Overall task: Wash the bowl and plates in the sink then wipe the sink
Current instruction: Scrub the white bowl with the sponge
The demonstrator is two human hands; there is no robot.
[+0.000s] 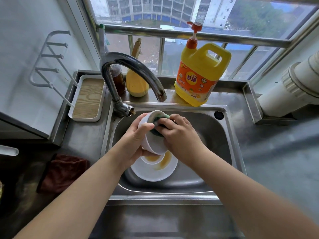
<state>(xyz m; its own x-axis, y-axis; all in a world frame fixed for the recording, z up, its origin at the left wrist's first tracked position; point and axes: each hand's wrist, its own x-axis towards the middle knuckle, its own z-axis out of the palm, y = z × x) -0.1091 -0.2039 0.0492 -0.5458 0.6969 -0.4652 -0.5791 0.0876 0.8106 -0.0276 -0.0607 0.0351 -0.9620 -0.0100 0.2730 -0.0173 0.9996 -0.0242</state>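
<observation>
plates [151, 171] — upper rims hidden by bowl [151, 144] | sponge [159, 120] — mostly under right hand [179, 135]

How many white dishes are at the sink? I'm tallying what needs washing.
3: a bowl held in the left hand, and a small plate on a larger plate in the basin. More could hide beneath.

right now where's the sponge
In the head view, the sponge is over the sink, gripped by the right hand inside the bowl.
</observation>
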